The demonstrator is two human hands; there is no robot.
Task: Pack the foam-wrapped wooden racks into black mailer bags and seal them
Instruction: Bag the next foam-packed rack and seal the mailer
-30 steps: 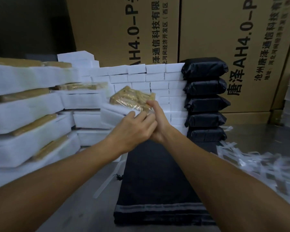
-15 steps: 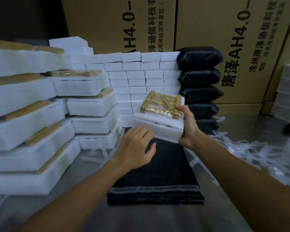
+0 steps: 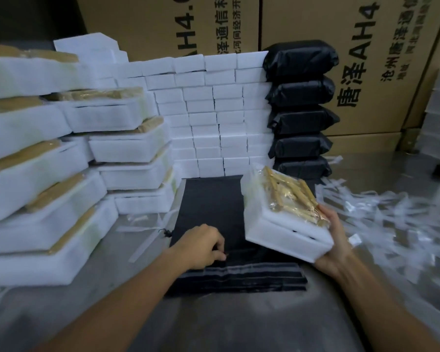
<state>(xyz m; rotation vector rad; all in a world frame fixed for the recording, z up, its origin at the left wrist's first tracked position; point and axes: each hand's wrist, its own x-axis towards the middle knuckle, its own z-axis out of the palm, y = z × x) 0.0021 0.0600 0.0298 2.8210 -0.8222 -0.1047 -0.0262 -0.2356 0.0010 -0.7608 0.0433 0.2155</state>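
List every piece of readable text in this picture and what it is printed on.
"唐泽AH4." on the right cardboard carton, its end cut off by the frame.
"沧州唐泽通信科技有" in smaller print on the same carton; the line beside it is too blurred to read.
"AH4" and "泽通信科" on the left cardboard carton, partly cropped; its smaller line is unreadable.
No text shows on the black mailer bags or foam.

I see a packing or warehouse room: big printed cardboard cartons (image 3: 315, 59) line the far wall, foam-wrapped racks (image 3: 127, 115) stack up at left, sealed black mailer parcels (image 3: 300, 92) pile beside them, and torn white strips (image 3: 381, 219) litter the desk (image 3: 239, 323).
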